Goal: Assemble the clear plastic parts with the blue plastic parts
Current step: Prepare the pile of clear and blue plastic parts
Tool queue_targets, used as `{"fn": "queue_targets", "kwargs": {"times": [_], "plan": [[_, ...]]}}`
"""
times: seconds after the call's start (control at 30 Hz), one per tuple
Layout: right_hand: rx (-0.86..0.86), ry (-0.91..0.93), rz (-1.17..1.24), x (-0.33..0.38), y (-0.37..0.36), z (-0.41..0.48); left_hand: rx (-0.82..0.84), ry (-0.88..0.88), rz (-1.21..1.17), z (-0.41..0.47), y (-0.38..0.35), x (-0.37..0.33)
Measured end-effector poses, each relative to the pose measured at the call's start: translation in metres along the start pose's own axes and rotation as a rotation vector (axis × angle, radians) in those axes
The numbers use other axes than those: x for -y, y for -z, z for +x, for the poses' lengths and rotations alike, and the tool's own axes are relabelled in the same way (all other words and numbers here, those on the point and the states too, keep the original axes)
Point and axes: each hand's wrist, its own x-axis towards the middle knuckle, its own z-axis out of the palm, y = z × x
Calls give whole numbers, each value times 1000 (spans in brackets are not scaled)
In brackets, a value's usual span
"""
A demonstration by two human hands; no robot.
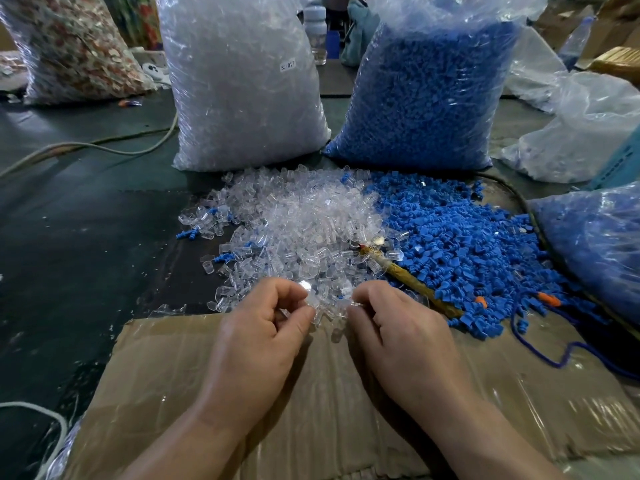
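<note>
On the dark bench [86, 237], at the far left, stands a sack with a floral pattern [69, 46], and a pale cable [104, 147] trails from it toward the middle. Next comes a tall bag of clear pieces [242, 81] with a small white label, and just beside it a tall bag of blue pieces [426, 91]. In front of these two bags the loose clear plastic parts [294, 216] lie in a heap, touching the heap of blue plastic parts [467, 244] on its right, with a few blue ones strayed among the clear. A worn wooden stick [412, 282] lies slantwise across the seam of the two heaps.

Nearest the camera a taped cardboard sheet [166, 375] covers the bench edge. Over it the left grip [263, 327], a bare hand with fingers curled, pinches one clear part [310, 299] between thumb and forefinger at the near rim of the clear heap. The right grip [391, 323] is curled too, its fingertips at the same rim; whether it holds anything cannot be told. Farther right lie a blue cord [554, 355] and another bag of blue pieces [595, 244].
</note>
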Motion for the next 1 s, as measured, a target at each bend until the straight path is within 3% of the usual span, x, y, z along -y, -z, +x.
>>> {"fn": "queue_targets", "kwargs": {"times": [0.13, 0.37, 0.5, 0.6, 0.7, 0.8, 0.9, 1.0], "plan": [[17, 23, -8, 1, -1, 2, 14, -40, 45, 0, -2, 0], [28, 62, -41, 1, 4, 0, 148, -330, 305, -9, -2, -8], [-60, -81, -87, -7, 13, -5, 111, -367, 364, -11, -3, -10], [52, -281, -211, -19, 23, -8, 59, -353, 297, -13, -2, -12], [98, -348, -268, -24, 29, -6, 9, -390, 179, -14, 0, -15], [111, -382, -325, -27, 33, -3, 134, -440, 90, -20, -1, -18], [160, -389, -365, -27, 31, -3, 286, -544, 221, -25, -8, -21], [200, -358, -415, -23, 26, -6, 327, -522, 297, -20, -12, -23]]}}
